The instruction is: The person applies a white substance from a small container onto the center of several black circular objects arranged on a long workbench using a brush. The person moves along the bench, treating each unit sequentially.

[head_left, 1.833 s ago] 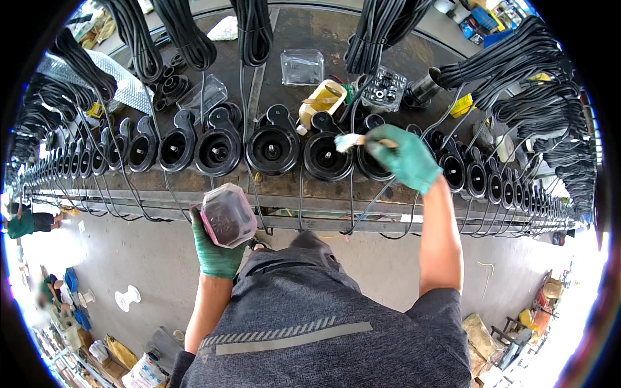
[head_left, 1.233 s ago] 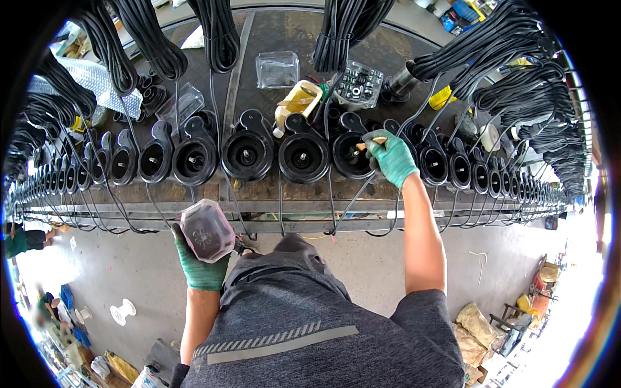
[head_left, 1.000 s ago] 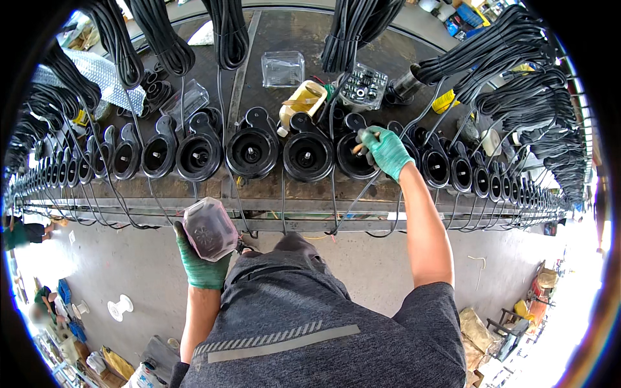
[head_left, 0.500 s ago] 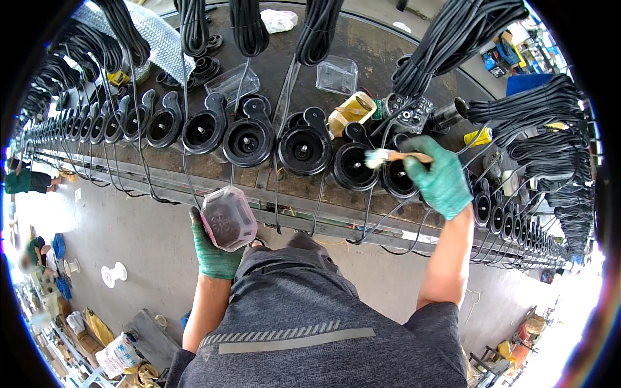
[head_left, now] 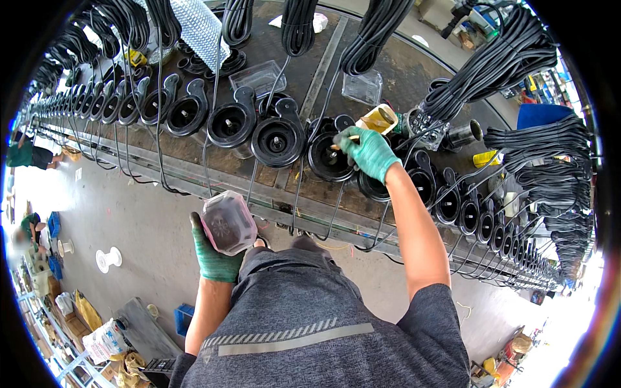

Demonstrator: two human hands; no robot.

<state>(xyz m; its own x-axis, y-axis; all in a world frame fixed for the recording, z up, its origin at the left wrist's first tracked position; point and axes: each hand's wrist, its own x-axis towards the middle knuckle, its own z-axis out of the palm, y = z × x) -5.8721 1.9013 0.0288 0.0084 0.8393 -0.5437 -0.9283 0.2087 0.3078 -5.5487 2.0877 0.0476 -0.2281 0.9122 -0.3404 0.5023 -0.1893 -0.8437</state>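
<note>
In my gloved left hand [head_left: 217, 258] is a clear, pink-tinted plastic tub [head_left: 229, 223], held tilted in front of the bench edge. My gloved right hand [head_left: 371, 155] is closed around a small wooden-handled brush [head_left: 354, 137], and only a bit of its handle shows. That hand is over a round black housing [head_left: 323, 165] with a short metal post in its middle; the brush's bristles are hidden or blurred. Similar open black housings, such as the one to its left [head_left: 277, 141], stand in a long row along the bench edge, each with a black cable.
Bundled black cables [head_left: 495, 68] hang or lie above the row. Behind the housings are a cut yellowish container [head_left: 380, 119], a metal cylinder [head_left: 464, 133], clear trays [head_left: 362, 87] and bubble wrap [head_left: 197, 29]. A white spool [head_left: 108, 259] lies on the floor at left.
My right hand with the brush has moved left, from above one housing to another. The view has shifted to the right along the bench. My left hand still holds the tub.
</note>
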